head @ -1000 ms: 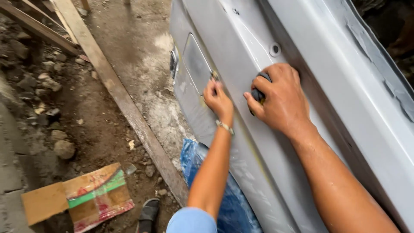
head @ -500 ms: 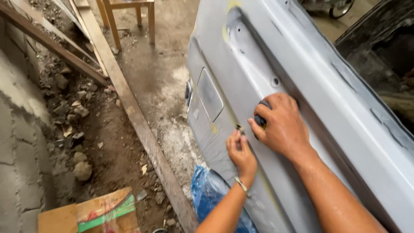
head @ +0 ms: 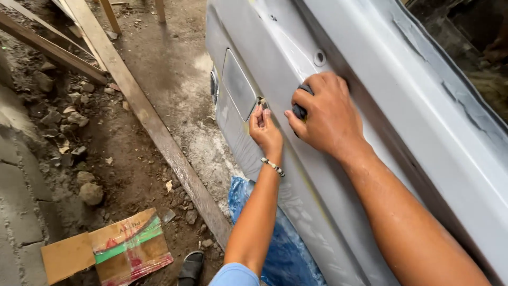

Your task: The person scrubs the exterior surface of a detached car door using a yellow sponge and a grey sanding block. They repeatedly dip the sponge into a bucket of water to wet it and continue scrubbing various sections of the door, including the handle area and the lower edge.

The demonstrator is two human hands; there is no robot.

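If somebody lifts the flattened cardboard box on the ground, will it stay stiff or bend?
The flattened cardboard box would probably be light and sag at its folds, since it lies thin and creased on the dirt ground. A push would likely slide it, not roll it.

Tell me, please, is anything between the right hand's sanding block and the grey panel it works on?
Nothing visible is. The right hand presses the dark sanding block flat against the grey panel, just right of the fuel flap. The left hand touches the panel beside the block, not under it.
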